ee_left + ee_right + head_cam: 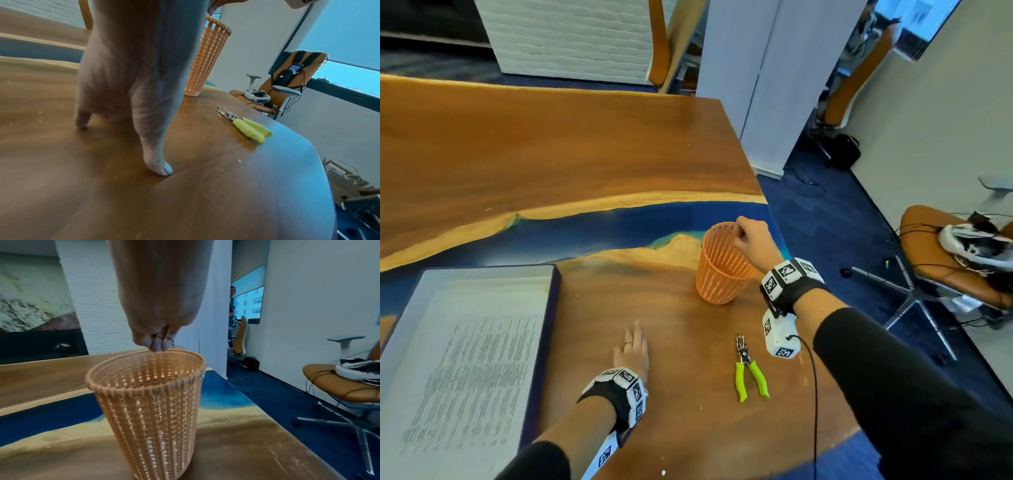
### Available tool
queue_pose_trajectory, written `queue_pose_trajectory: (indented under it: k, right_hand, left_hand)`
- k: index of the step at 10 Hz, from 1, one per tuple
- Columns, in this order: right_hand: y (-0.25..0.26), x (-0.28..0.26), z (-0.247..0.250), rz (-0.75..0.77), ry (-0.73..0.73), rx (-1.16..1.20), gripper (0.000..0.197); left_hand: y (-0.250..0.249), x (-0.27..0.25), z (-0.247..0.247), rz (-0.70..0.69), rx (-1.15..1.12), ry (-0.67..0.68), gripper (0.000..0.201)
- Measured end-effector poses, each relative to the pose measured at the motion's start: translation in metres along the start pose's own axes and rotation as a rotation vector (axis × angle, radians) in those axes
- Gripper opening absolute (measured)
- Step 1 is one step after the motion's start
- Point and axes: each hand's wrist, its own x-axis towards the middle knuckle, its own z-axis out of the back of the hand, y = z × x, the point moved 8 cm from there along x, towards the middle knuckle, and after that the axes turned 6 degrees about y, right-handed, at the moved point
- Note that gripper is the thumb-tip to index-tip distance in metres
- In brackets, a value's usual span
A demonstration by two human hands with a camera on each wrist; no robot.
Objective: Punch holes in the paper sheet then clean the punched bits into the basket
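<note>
I can't tell whether my right hand [157, 331], fingertips bunched over the orange woven plastic basket [148, 404], holds any bits. The printed white paper sheet [465, 363] is blurred, unreadable, and cut off by the head view's left edge.

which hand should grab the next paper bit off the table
Left, probably. The left hand lies flat on the table with small white bits scattered on the wood near it. The right hand is up over the orange basket rim, fingertips bunched together, farther from those bits.
</note>
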Motion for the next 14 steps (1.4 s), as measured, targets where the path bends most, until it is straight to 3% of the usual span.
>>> queue_pose_trajectory:
  k: [4, 7, 9, 10, 11, 12, 13, 14]
  right_hand:
    - [-0.027, 0.002, -0.007, -0.072, 0.073, 0.016, 0.016]
    - [-0.022, -0.004, -0.003, -0.055, 0.053, 0.000, 0.006]
    - [-0.015, -0.010, 0.006, -0.036, 0.024, -0.016, 0.013]
    - [-0.013, -0.011, 0.009, -0.052, 0.031, -0.046, 0.015]
    - [-0.008, -0.010, 0.017, -0.052, 0.029, -0.078, 0.015]
    - [-0.001, -0.007, 0.027, -0.039, 0.034, -0.088, 0.015]
    - [0.012, 0.001, 0.043, -0.014, 0.011, -0.095, 0.017]
    - [0.021, 0.011, 0.055, 0.009, 0.033, -0.069, 0.022]
  left_hand:
    - [0.003, -0.003, -0.008, -0.013, 0.008, -0.020, 0.120]
    - [0.004, -0.002, -0.010, -0.020, -0.037, -0.008, 0.123]
    - [0.006, 0.001, -0.012, -0.067, -0.118, -0.040, 0.120]
    - [0.010, -0.002, -0.013, -0.074, -0.143, 0.008, 0.118]
    - [0.019, -0.009, 0.003, -0.136, -0.219, 0.067, 0.109]
    - [0.030, -0.017, 0.021, -0.252, -0.211, 0.231, 0.098]
    - [0.049, -0.048, 0.064, -0.200, -0.209, 0.309, 0.087]
    - [0.072, -0.078, 0.119, -0.100, -0.328, 0.177, 0.061]
